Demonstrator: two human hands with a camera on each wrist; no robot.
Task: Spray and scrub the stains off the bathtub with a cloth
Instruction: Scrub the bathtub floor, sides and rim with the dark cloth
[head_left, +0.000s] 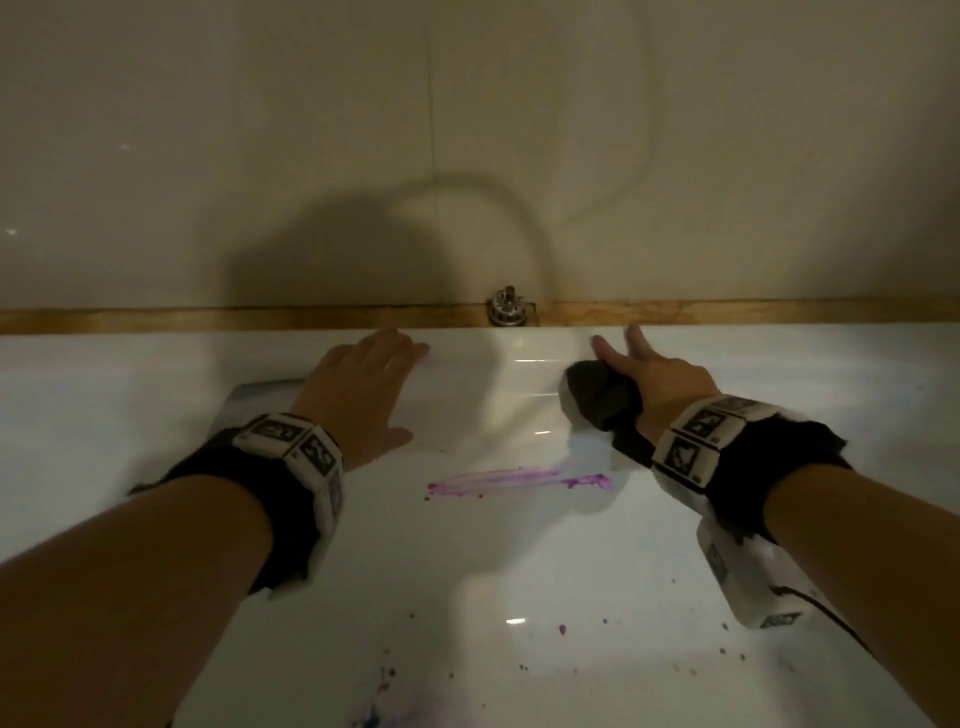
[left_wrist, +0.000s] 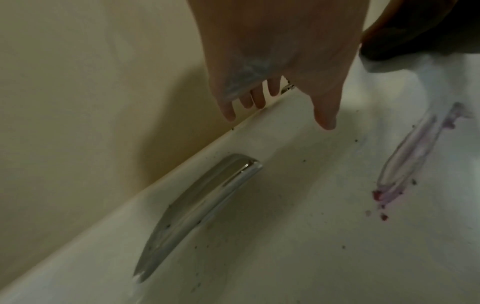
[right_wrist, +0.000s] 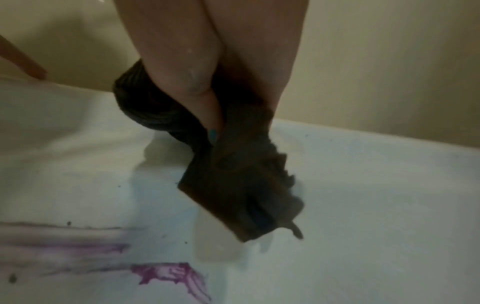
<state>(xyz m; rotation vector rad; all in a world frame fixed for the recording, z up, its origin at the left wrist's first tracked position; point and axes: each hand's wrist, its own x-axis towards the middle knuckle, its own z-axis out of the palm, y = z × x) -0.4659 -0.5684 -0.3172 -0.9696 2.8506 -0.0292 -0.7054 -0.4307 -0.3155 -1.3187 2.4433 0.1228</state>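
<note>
White bathtub (head_left: 156, 384), purple stain (head_left: 519, 480); left hand (head_left: 358, 384) flat, fingers released; right hand (head_left: 660, 379) grasping dark cloth (head_left: 602, 395).

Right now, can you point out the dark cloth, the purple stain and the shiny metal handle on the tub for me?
dark cloth (head_left: 602, 397): head view, on the bunched middle.
purple stain (head_left: 519, 479): head view, mid-streak.
metal handle (left_wrist: 202, 197): left wrist view, middle of the bar.
</note>
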